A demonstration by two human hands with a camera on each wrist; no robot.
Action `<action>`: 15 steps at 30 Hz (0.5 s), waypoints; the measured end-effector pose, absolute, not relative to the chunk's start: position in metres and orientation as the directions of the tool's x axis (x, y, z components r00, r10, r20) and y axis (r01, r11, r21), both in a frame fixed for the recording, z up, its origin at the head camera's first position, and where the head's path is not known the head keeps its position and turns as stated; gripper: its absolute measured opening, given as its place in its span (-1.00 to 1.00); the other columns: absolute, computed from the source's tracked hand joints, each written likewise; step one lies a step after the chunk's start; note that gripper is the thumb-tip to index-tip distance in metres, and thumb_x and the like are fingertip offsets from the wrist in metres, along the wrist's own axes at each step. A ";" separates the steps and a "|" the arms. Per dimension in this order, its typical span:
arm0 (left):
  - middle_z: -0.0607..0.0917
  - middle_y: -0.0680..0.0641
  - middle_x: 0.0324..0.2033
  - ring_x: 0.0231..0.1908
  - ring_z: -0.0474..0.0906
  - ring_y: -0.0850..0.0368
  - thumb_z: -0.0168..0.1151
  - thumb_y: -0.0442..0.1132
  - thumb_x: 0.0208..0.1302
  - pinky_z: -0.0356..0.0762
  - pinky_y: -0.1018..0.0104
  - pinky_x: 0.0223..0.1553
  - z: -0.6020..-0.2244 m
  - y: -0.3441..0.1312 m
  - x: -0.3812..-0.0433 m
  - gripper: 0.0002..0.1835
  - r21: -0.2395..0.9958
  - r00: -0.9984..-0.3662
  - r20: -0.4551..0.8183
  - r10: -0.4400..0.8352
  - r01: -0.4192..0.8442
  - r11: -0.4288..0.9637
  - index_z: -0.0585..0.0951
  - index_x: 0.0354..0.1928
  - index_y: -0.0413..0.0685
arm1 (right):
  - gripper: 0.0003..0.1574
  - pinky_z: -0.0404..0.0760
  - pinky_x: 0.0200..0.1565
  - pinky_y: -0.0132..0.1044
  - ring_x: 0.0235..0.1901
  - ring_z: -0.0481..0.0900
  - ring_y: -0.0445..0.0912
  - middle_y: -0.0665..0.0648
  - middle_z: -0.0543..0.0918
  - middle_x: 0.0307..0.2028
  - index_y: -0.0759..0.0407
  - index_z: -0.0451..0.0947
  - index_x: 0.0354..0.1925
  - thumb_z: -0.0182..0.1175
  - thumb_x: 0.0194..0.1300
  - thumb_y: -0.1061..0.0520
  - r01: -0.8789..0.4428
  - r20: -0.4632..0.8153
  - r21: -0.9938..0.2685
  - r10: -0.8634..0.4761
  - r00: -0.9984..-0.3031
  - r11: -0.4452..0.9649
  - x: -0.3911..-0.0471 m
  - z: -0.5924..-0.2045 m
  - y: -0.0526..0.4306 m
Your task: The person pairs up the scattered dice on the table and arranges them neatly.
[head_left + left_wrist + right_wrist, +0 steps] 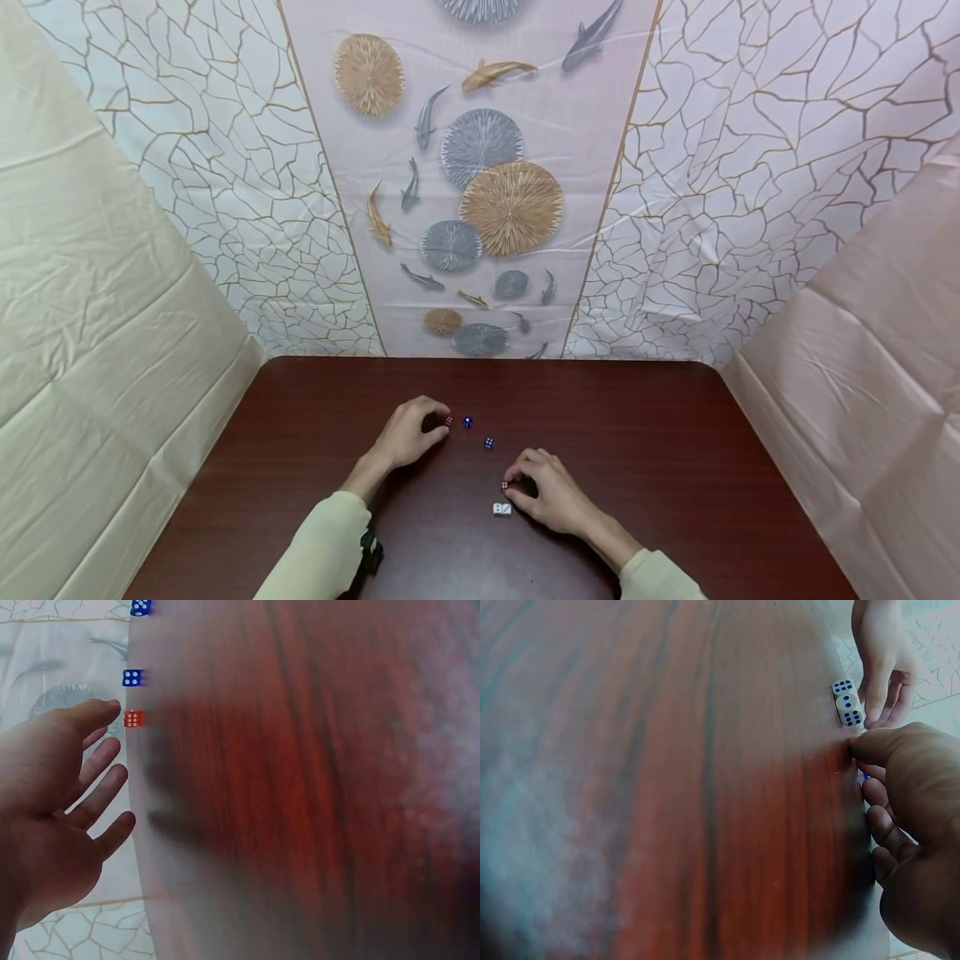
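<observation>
My left hand (408, 432) is over the far-middle of the table, thumb and index finger apart beside a red die (448, 421). In the left wrist view that red die (133, 718) sits just past the thumb tip, and the other fingers are loosely spread. My right hand (551, 490) pinches a second red die (504, 486) between thumb and index finger; the thumb hides it in the right wrist view. Two white dice (502, 509) lie side by side just nearer than the right fingertips. Two blue dice, one farther (467, 422) and one nearer (489, 443), lie between the hands.
The dark red-brown wooden table (637, 408) has rounded far corners. Behind it hangs a patterned cloth (480, 292) with fish and round shapes. Plain pale cloths stand along the left (112, 350) and right (847, 375) sides. A black device (371, 552) is at the left wrist.
</observation>
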State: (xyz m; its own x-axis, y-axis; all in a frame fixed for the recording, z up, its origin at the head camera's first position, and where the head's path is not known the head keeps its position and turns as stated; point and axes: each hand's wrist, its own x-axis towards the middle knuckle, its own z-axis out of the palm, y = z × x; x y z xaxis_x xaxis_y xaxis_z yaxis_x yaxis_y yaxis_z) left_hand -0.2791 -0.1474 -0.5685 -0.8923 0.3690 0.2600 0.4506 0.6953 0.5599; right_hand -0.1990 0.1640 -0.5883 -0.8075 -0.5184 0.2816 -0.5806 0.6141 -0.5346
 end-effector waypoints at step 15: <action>0.82 -0.24 0.20 0.33 0.70 -0.32 0.51 -0.33 0.48 0.61 -0.30 0.41 -0.576 -0.150 -0.291 -0.75 0.609 -0.905 0.216 0.368 0.419 0.673 0.84 0.13 -0.14 | -0.90 0.55 0.05 -0.18 -0.09 0.61 -0.20 -0.10 0.75 -0.14 -0.01 0.82 -0.10 0.54 0.45 0.14 -0.590 0.297 -0.527 -0.518 -0.802 0.612 -0.200 -0.588 0.164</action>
State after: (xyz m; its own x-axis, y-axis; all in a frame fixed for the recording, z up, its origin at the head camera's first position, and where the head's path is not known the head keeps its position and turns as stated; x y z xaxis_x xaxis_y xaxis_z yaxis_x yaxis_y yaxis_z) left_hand -0.2912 -0.1501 -0.5760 -0.9045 0.3676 0.2160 0.4191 0.6731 0.6093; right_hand -0.1996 0.1636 -0.5882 -0.8023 -0.5179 0.2968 -0.5899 0.6118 -0.5270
